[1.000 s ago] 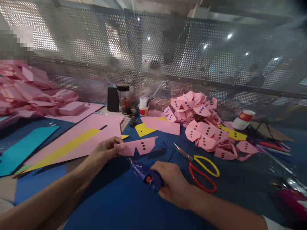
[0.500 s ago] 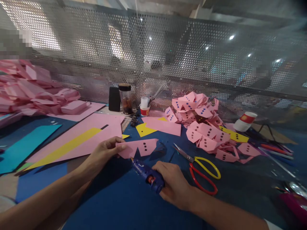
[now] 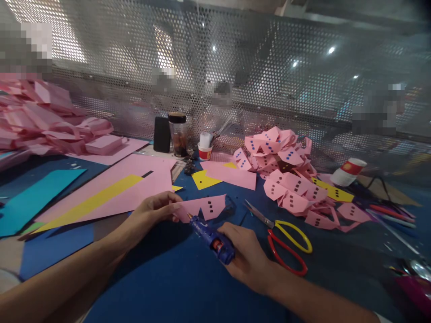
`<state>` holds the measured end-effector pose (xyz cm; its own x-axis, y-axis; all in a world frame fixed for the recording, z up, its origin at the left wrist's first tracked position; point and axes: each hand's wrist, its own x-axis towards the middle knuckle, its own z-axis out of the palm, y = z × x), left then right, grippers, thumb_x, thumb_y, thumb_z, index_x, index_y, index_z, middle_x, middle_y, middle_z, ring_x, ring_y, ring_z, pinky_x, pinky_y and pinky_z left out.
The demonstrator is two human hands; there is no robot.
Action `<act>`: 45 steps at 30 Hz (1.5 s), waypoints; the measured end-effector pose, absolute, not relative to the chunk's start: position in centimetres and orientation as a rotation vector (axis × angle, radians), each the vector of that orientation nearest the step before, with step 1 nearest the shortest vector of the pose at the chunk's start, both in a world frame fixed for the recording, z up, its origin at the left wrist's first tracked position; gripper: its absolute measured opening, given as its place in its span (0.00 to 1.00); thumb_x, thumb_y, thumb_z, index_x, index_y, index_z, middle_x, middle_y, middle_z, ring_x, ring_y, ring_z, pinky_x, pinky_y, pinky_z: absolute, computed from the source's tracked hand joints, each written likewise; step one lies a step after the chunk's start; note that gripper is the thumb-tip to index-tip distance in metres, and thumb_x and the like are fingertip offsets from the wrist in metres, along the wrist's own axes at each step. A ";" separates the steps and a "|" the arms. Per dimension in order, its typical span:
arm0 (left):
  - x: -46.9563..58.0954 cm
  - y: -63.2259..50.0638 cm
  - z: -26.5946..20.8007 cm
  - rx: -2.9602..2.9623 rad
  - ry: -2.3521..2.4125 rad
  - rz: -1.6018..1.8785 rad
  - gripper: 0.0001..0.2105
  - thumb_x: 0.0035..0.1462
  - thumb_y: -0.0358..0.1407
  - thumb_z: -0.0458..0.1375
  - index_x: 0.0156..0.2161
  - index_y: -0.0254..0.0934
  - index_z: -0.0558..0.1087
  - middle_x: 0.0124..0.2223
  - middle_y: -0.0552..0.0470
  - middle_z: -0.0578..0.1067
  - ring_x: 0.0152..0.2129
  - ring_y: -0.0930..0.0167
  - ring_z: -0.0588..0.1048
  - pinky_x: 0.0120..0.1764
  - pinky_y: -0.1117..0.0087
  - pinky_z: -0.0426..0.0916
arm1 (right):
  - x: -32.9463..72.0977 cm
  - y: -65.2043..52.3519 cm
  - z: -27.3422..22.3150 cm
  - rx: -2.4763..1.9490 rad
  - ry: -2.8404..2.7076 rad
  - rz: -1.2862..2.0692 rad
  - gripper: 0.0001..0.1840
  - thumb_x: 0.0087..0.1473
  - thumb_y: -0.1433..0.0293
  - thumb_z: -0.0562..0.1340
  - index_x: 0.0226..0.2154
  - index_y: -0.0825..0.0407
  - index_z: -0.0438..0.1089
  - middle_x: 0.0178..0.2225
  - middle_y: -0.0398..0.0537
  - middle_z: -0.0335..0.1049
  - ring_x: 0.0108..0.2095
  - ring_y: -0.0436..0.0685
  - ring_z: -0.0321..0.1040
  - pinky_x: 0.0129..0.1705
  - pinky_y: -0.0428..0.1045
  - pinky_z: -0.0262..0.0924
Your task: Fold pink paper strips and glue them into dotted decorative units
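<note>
Between thumb and fingers, my left hand (image 3: 160, 210) pinches the left end of a pink paper strip (image 3: 215, 206). The strip has a V-shaped notch in its lower edge and a few small black squares. My right hand (image 3: 247, 253) is wrapped round a blue hot glue gun (image 3: 212, 237). The gun's nozzle points up and left, at the strip's surface close to my left fingers; whether it touches I cannot tell. Just right of the gun lie scissors (image 3: 274, 224) with one yellow and one red handle, their blades parted.
Pink folded paper pieces (image 3: 289, 188) with dots are heaped at back right, and pink paper loops (image 3: 50, 121) at far left. Pink sheets, a yellow strip (image 3: 97, 199) and a teal strip (image 3: 43, 197) lie left. A lidded jar (image 3: 178, 137) and paper cups (image 3: 350, 172) stand near the perforated metal screen (image 3: 262, 80).
The glue gun's nozzle has moved up from the strip's lower edge onto its face, near my left fingers. Both hands keep their holds. The view has shifted slightly.
</note>
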<state>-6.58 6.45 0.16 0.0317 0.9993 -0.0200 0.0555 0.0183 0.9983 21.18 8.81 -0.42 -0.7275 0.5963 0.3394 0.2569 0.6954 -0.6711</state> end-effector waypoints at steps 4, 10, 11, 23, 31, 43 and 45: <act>-6.5 7.0 0.0 1.261 1.226 1.160 0.09 0.59 0.42 0.62 0.36 0.38 0.75 0.32 0.49 0.79 0.29 0.70 0.73 0.35 0.70 0.68 | 21.2 8.9 -0.4 -0.657 -2.361 0.807 0.08 0.50 0.75 0.59 0.35 0.50 0.64 0.31 0.43 0.68 0.29 0.52 0.64 0.31 0.46 0.53; -6.2 8.7 -0.2 1.221 1.255 1.159 0.11 0.55 0.44 0.65 0.36 0.38 0.76 0.35 0.48 0.80 0.32 0.68 0.76 0.38 0.68 0.70 | 21.4 9.1 -0.6 -0.638 -2.362 0.735 0.07 0.51 0.75 0.59 0.35 0.50 0.63 0.31 0.43 0.67 0.29 0.52 0.63 0.30 0.46 0.52; -6.1 9.0 -0.2 1.220 1.268 1.166 0.11 0.55 0.44 0.65 0.36 0.38 0.76 0.35 0.49 0.79 0.32 0.68 0.76 0.37 0.68 0.71 | 21.4 9.1 -0.6 -0.641 -2.361 0.731 0.07 0.51 0.75 0.59 0.35 0.50 0.63 0.31 0.43 0.68 0.29 0.52 0.63 0.31 0.46 0.53; -6.2 9.1 -0.6 1.326 1.228 1.170 0.11 0.57 0.44 0.63 0.35 0.38 0.76 0.33 0.49 0.80 0.30 0.69 0.74 0.35 0.70 0.69 | 21.2 9.6 -0.7 -0.743 -2.330 0.727 0.02 0.55 0.72 0.59 0.32 0.50 0.62 0.30 0.44 0.68 0.29 0.52 0.63 0.30 0.47 0.54; -6.4 8.9 -0.7 1.269 1.175 1.158 0.10 0.59 0.42 0.62 0.38 0.38 0.76 0.35 0.49 0.80 0.32 0.69 0.75 0.38 0.69 0.69 | 21.0 9.6 -0.7 -0.769 -2.331 0.717 0.03 0.54 0.73 0.59 0.34 0.51 0.64 0.30 0.44 0.68 0.29 0.52 0.64 0.30 0.47 0.55; -6.1 8.8 -0.3 1.398 1.242 1.150 0.11 0.60 0.44 0.61 0.36 0.38 0.77 0.35 0.49 0.79 0.32 0.68 0.75 0.37 0.69 0.69 | 21.1 9.6 -0.9 -0.752 -2.347 0.690 0.04 0.53 0.72 0.59 0.34 0.50 0.64 0.31 0.43 0.69 0.28 0.52 0.64 0.30 0.47 0.54; -6.0 8.8 -0.2 1.393 1.248 1.150 0.10 0.60 0.44 0.61 0.36 0.39 0.77 0.34 0.50 0.78 0.31 0.68 0.74 0.36 0.70 0.68 | 21.0 9.6 -0.9 -0.745 -2.347 0.702 0.04 0.53 0.73 0.59 0.34 0.51 0.64 0.31 0.44 0.69 0.29 0.52 0.64 0.31 0.47 0.54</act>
<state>-6.05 8.85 -0.17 0.0529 0.9964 0.0657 0.1464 -0.0728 0.9865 21.05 9.59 -0.92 -0.6805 0.6399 0.3569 0.3391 0.7068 -0.6208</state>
